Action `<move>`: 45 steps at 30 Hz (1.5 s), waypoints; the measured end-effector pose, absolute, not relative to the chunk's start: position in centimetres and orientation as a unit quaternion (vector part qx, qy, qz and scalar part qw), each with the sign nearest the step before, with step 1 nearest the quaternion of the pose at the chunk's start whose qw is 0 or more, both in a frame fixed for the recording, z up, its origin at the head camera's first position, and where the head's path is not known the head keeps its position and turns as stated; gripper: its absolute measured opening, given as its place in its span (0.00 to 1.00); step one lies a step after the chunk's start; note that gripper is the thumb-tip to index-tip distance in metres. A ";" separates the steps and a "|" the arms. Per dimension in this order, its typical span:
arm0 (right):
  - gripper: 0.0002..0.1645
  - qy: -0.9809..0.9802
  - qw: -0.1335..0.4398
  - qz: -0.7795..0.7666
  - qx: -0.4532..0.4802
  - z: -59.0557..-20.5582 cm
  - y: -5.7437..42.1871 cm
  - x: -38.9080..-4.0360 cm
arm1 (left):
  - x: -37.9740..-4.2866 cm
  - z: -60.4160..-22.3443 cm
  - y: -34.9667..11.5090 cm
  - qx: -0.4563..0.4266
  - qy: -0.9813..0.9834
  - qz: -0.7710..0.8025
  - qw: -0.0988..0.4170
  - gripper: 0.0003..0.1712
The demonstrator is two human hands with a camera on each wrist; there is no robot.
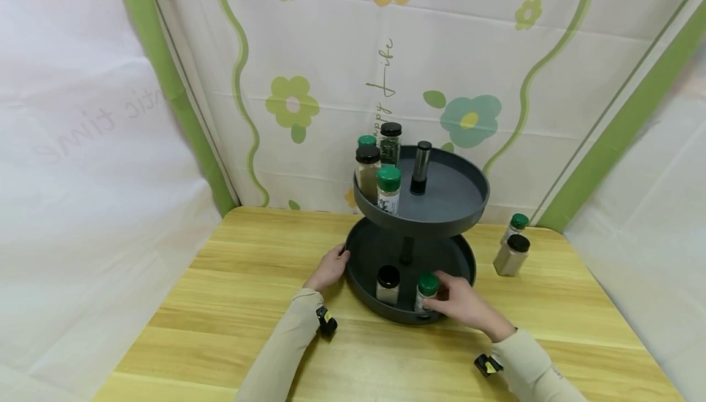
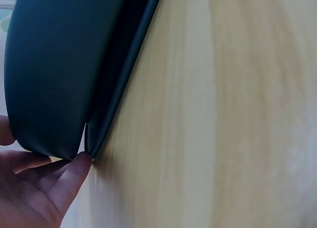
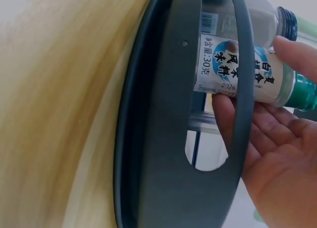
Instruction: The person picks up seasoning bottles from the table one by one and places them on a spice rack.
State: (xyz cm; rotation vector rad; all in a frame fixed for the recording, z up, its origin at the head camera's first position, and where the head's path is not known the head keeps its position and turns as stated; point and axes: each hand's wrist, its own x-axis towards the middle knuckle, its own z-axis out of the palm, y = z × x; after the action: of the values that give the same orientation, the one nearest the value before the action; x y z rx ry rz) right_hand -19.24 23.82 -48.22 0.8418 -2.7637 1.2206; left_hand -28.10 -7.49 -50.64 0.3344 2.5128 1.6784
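Note:
A dark grey two-tier round tray [image 1: 364, 296] stands on the wooden table. My left hand [image 1: 329, 268] grips the lower tier's left edge; in the left wrist view its fingertips [image 2: 81, 159] touch the bottom of the wall. With my right hand [image 1: 466, 305] I hold a green-capped spice jar [image 1: 425, 302] at the lower tier's front. The right wrist view shows its white printed label [image 3: 223, 65] through the wall's slot, with thumb and fingers on either side. Beside it on that tier stands a black-capped spice jar [image 1: 388, 292].
Several green- and black-capped jars, including a front green-capped one [image 1: 388, 187], stand on the upper tier's left, near its central metal post [image 1: 421, 166]. On the table at right stand a black-capped jar [image 1: 510, 261] and a green-capped jar [image 1: 517, 225]. A flowered curtain [image 1: 331, 53] hangs behind.

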 end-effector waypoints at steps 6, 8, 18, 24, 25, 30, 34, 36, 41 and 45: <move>0.18 -0.882 0.007 0.387 0.271 -48.4 23.3 -19.2 | -28.1 -50.7 -7.5 0.111 0.826 0.550 0.050 0.26; 0.18 -0.881 0.003 0.387 0.272 -48.3 23.0 -19.1 | -28.1 -50.7 -7.5 0.112 0.826 0.551 0.051 0.26; 0.18 -0.876 -0.018 0.401 0.267 -48.0 22.4 -18.8 | -28.0 -50.6 -7.5 0.117 0.825 0.551 0.046 0.26; 0.17 -0.877 -0.019 0.396 0.271 -46.5 21.8 -17.9 | -28.1 -50.7 -7.6 0.119 0.824 0.551 0.046 0.26; 0.16 -0.877 -0.019 0.397 0.272 -46.3 21.7 -17.8 | -28.1 -50.7 -7.6 0.119 0.824 0.551 0.047 0.26; 0.19 -0.878 -0.013 0.392 0.274 -46.6 22.2 -18.0 | -28.0 -50.7 -7.6 0.119 0.826 0.549 0.044 0.26; 0.24 -0.874 -0.015 0.400 0.275 -47.6 23.3 -18.7 | -28.0 -50.7 -7.6 0.118 0.827 0.548 0.043 0.26; 0.26 -0.872 -0.014 0.404 0.277 -47.8 23.9 -18.9 | -28.0 -50.7 -7.6 0.119 0.825 0.550 0.044 0.26; 0.27 -0.868 -0.012 0.411 0.278 -47.7 25.2 -19.0 | -28.2 -50.9 -7.7 0.122 0.825 0.550 0.046 0.26; 0.28 -0.869 -0.021 0.418 0.264 -47.6 26.2 -18.9 | -28.1 -50.8 -7.6 0.119 0.823 0.553 0.049 0.26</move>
State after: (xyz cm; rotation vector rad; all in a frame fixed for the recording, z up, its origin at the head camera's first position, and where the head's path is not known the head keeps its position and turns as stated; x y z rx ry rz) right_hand -18.94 26.18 -47.57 0.8392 -2.7668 1.3305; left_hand -28.11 -7.62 -50.81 0.3639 2.5068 1.6861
